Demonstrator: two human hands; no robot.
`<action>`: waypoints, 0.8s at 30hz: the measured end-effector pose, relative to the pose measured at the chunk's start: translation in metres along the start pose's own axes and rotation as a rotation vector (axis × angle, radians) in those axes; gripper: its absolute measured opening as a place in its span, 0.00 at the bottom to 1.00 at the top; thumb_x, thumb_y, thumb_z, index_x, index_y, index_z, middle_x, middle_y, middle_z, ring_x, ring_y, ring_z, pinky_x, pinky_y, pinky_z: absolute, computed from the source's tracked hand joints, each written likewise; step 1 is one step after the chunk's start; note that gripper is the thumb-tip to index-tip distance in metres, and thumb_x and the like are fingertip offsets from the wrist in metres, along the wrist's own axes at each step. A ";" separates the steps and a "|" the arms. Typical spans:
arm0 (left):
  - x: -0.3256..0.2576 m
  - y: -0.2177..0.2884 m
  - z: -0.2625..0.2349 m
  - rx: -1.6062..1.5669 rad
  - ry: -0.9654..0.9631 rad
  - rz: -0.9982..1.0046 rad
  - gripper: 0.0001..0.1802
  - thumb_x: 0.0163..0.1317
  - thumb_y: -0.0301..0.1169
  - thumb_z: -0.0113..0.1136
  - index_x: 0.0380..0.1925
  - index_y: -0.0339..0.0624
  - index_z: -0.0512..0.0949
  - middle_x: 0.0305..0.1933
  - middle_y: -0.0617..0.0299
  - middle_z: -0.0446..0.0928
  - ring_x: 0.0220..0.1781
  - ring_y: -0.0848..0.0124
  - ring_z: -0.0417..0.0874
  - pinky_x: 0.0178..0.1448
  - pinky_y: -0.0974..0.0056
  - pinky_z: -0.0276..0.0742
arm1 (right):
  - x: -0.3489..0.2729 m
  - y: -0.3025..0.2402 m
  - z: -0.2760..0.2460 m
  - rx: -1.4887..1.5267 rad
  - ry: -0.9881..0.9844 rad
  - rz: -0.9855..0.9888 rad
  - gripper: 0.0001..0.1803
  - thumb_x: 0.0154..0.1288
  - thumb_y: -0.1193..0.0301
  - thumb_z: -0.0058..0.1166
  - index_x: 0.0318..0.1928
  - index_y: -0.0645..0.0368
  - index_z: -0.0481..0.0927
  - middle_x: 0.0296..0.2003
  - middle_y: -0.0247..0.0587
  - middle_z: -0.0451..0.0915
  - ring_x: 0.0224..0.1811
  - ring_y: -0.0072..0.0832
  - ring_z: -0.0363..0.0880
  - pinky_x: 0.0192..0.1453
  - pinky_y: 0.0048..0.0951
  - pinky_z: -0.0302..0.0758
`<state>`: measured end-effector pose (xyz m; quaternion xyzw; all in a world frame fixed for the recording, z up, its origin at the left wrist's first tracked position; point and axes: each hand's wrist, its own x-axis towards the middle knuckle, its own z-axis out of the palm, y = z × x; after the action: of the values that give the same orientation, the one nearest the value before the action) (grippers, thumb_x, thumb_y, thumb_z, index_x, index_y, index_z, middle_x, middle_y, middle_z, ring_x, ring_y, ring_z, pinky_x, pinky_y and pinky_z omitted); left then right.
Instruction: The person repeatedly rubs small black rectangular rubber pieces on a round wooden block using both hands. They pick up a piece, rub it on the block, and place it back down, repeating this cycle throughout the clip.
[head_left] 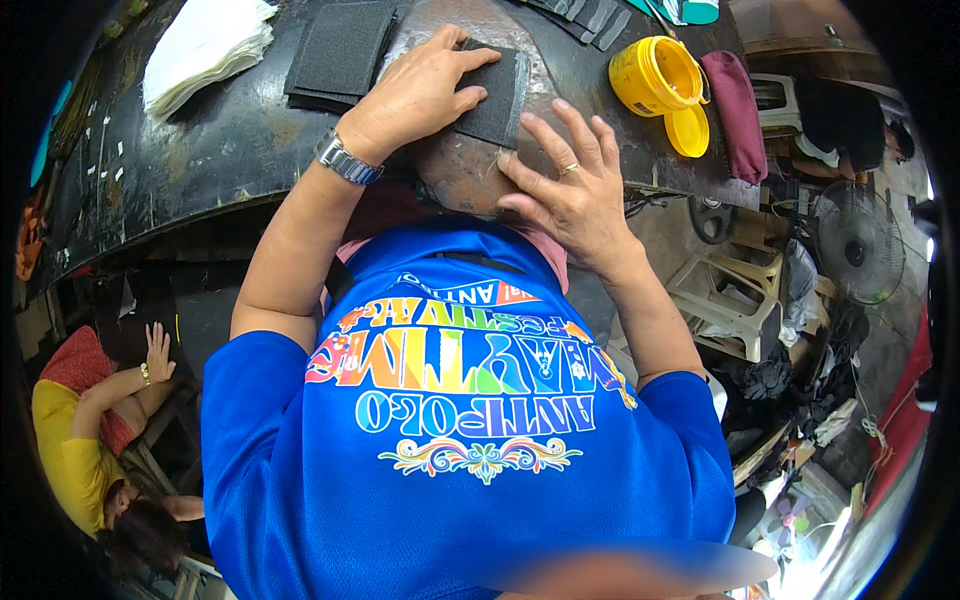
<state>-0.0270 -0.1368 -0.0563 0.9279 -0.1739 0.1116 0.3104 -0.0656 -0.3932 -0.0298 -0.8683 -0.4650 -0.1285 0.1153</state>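
Observation:
A dark grey fabric-like piece [497,98] lies on a worn, stained slab [455,170] at the near side of the black table. One edge of the piece shows a paler grey strip. My left hand [425,88], with a metal watch on its wrist, rests on the left part of the piece, fingers stretched out and thumb apart. My right hand [575,180] hovers by the near right corner of the piece with its fingers spread. Its index fingertip is close to that corner; whether it touches, I cannot tell. Neither hand grips anything visible.
Left of my hands sit a stack of dark grey pieces [338,50] and a white stack of sheets [205,50]. Rightward are an open yellow tub [640,80], its yellow lid [687,132] and a maroon cloth bundle [735,115]. Grey-edged dark strips [590,20] lie behind. Another person sits lower left.

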 end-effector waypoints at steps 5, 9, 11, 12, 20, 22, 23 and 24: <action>0.001 0.011 -0.027 -0.288 0.047 -0.021 0.22 0.63 0.27 0.65 0.58 0.46 0.81 0.52 0.46 0.81 0.55 0.46 0.82 0.62 0.51 0.78 | 0.003 0.003 -0.002 0.584 0.153 0.183 0.20 0.69 0.55 0.62 0.54 0.51 0.87 0.66 0.47 0.73 0.69 0.42 0.69 0.69 0.43 0.67; 0.018 -0.028 -0.083 -0.366 0.391 0.063 0.20 0.68 0.26 0.65 0.60 0.47 0.83 0.56 0.63 0.85 0.51 0.74 0.83 0.58 0.66 0.80 | 0.016 -0.004 0.025 1.037 0.504 0.569 0.32 0.71 0.64 0.63 0.71 0.60 0.70 0.61 0.47 0.73 0.56 0.32 0.78 0.58 0.33 0.76; 0.046 -0.077 -0.118 -0.259 0.544 0.059 0.17 0.67 0.30 0.63 0.56 0.47 0.84 0.51 0.53 0.88 0.51 0.67 0.89 0.54 0.65 0.83 | 0.021 -0.009 0.037 0.922 0.503 0.594 0.36 0.68 0.68 0.65 0.73 0.60 0.67 0.58 0.46 0.75 0.52 0.30 0.79 0.56 0.31 0.76; 0.064 -0.104 -0.134 -0.271 0.533 -0.159 0.19 0.67 0.36 0.66 0.57 0.49 0.84 0.51 0.53 0.88 0.52 0.65 0.89 0.56 0.62 0.83 | 0.022 -0.010 0.041 0.794 0.466 0.574 0.36 0.67 0.68 0.66 0.73 0.60 0.67 0.58 0.46 0.75 0.51 0.31 0.79 0.56 0.32 0.77; 0.110 -0.299 -0.161 -0.003 0.410 -0.163 0.22 0.63 0.22 0.55 0.58 0.41 0.82 0.59 0.52 0.83 0.64 0.59 0.80 0.71 0.59 0.71 | 0.029 -0.018 0.044 0.405 0.346 0.472 0.38 0.59 0.72 0.70 0.69 0.63 0.71 0.58 0.53 0.79 0.47 0.40 0.81 0.55 0.37 0.79; 0.118 -0.331 -0.144 0.018 0.405 -0.173 0.22 0.62 0.22 0.56 0.56 0.42 0.83 0.58 0.50 0.84 0.64 0.56 0.81 0.72 0.57 0.72 | 0.031 -0.019 0.044 0.390 0.352 0.461 0.38 0.59 0.72 0.70 0.69 0.63 0.71 0.58 0.52 0.79 0.47 0.40 0.81 0.55 0.37 0.79; 0.122 -0.344 -0.136 -0.004 0.408 -0.129 0.22 0.61 0.22 0.56 0.56 0.42 0.83 0.58 0.50 0.84 0.64 0.55 0.81 0.72 0.56 0.72 | 0.031 -0.019 0.045 0.384 0.351 0.456 0.38 0.59 0.73 0.70 0.70 0.63 0.71 0.58 0.52 0.79 0.47 0.40 0.81 0.56 0.37 0.79; 0.126 -0.355 -0.130 0.023 0.422 -0.146 0.22 0.61 0.22 0.57 0.56 0.42 0.83 0.58 0.49 0.84 0.64 0.54 0.81 0.72 0.55 0.72 | 0.032 -0.019 0.045 0.378 0.347 0.453 0.38 0.59 0.73 0.70 0.70 0.63 0.71 0.57 0.52 0.79 0.47 0.40 0.81 0.56 0.37 0.79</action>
<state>0.2141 0.1762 -0.1055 0.8976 -0.0358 0.2825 0.3364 -0.0592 -0.3438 -0.0602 -0.8780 -0.2491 -0.1571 0.3774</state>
